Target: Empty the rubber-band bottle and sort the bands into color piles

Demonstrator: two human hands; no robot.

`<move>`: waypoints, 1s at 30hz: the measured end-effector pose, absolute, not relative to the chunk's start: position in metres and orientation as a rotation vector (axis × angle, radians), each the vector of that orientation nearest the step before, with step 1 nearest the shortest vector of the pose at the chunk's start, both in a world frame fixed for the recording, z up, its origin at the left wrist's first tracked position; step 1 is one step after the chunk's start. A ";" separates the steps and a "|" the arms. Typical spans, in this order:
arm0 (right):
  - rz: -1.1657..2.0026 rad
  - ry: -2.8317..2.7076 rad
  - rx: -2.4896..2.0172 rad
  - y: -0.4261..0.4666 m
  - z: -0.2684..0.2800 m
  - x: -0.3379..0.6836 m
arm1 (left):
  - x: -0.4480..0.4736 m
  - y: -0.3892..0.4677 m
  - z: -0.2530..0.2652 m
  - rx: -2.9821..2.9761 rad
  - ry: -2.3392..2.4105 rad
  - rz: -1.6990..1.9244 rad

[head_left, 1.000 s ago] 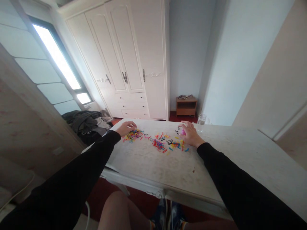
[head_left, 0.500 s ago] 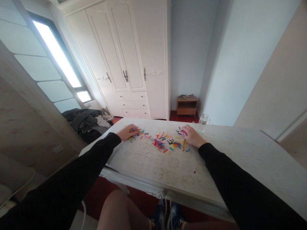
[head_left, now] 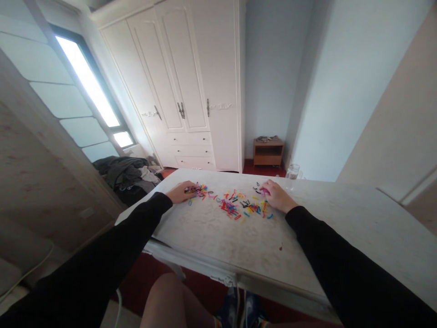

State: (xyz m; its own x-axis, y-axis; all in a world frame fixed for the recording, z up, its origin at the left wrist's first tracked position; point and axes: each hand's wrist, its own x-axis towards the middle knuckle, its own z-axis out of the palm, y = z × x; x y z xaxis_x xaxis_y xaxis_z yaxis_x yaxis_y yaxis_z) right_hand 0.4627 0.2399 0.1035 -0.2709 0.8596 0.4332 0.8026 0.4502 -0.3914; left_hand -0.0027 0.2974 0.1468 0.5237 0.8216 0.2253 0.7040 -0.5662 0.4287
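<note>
Small bright loops, which look like hair ties or paper clips, lie scattered across the white table [head_left: 218, 246]. My left hand [head_left: 180, 192] rests at the left heap [head_left: 202, 189], its fingers curled round some of the coloured loops. On the right, my right hand [head_left: 276, 196] is closed with fingertips pinched on pink loops [head_left: 264, 192]. A few black loops [head_left: 257, 188] lie just left of those fingertips. Between the hands are a mostly red and purple heap [head_left: 229, 207] and a yellow, black and blue heap [head_left: 252, 207]. Single loops are too small to make out exactly.
A glass jar [head_left: 292, 172] stands at the table's far edge, beyond my right hand. A small dark speck [head_left: 280, 246] lies near my right forearm. Behind the table are a white wardrobe [head_left: 223, 132], a wooden nightstand [head_left: 268, 159] and piled clothes [head_left: 126, 175].
The view has shifted slightly, moving the scene a little right and down. My left fingers have drawn in round the loops at the left heap. My right hand keeps its pinch in place.
</note>
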 end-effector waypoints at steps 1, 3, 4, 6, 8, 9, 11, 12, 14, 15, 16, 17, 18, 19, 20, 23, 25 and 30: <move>0.127 -2.109 -1.387 0.240 0.104 0.463 | -0.003 0.297 0.147 2.476 1.284 0.615; 0.130 -2.107 -1.394 0.240 0.104 0.463 | -0.003 0.298 0.151 2.470 1.310 0.648; 0.131 -2.107 -1.396 0.240 0.104 0.463 | -0.003 0.298 0.155 2.464 1.327 0.670; 0.130 -2.108 -1.399 0.239 0.104 0.463 | -0.002 0.298 0.162 2.451 1.355 0.715; 0.131 -2.109 -1.396 0.239 0.104 0.463 | -0.001 0.297 0.170 2.453 1.356 0.733; 0.133 -2.111 -1.395 0.239 0.104 0.463 | 0.000 0.296 0.173 2.455 1.354 0.736; 0.135 -2.113 -1.398 0.239 0.104 0.462 | 0.001 0.295 0.177 2.453 1.348 0.733; 0.136 -2.114 -1.400 0.239 0.104 0.462 | 0.001 0.294 0.177 2.450 1.349 0.738; 0.141 -2.113 -1.404 0.238 0.104 0.461 | 0.000 0.294 0.175 2.448 1.358 0.740; 0.143 -2.111 -1.406 0.238 0.105 0.461 | -0.001 0.295 0.173 2.450 1.372 0.735; 0.144 -2.111 -1.409 0.238 0.105 0.461 | -0.002 0.296 0.170 2.455 1.390 0.721; 0.145 -2.113 -1.413 0.237 0.106 0.461 | -0.003 0.296 0.167 2.464 1.408 0.688; 0.144 -2.117 -1.417 0.237 0.107 0.460 | -0.005 0.297 0.164 2.478 1.419 0.638; 0.144 -2.120 -1.422 0.236 0.107 0.460 | -0.006 0.297 0.161 2.498 1.422 0.581; 0.146 -2.122 -1.426 0.236 0.108 0.460 | -0.007 0.298 0.159 2.517 1.419 0.528; 0.158 -2.122 -1.436 0.236 0.108 0.459 | -0.009 0.298 0.157 2.520 1.418 0.490; 0.165 -2.121 -1.443 0.236 0.107 0.459 | -0.009 0.298 0.161 2.494 1.435 0.579; 0.171 -2.119 -1.425 0.237 0.106 0.460 | -0.006 0.297 0.174 2.436 1.437 0.805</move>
